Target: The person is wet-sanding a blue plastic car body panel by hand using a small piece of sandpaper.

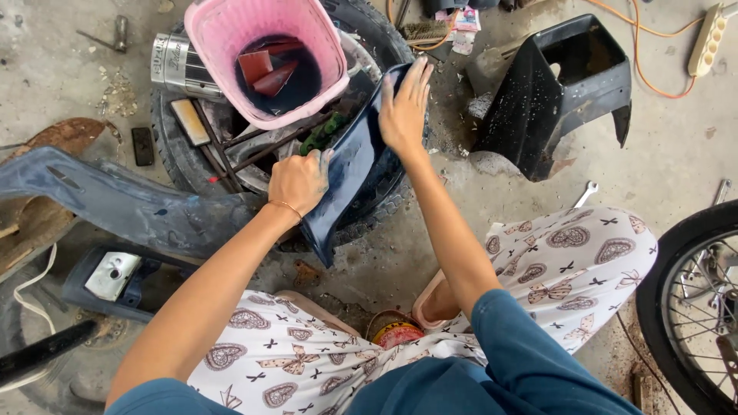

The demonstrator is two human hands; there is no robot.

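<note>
Left hand [298, 182] clamped on the near side of the dark blue panel [350, 165], right hand [404, 107] pressed flat and open on its far end, long axis running away toward the pink bucket [265, 54], over the tyre [369, 207].

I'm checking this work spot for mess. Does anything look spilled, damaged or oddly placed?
The pink plastic bucket of dark liquid sits tilted on the tyre lying flat. A silver spanner lies loose on the stained, gritty concrete floor. No fresh spill is visible.
</note>
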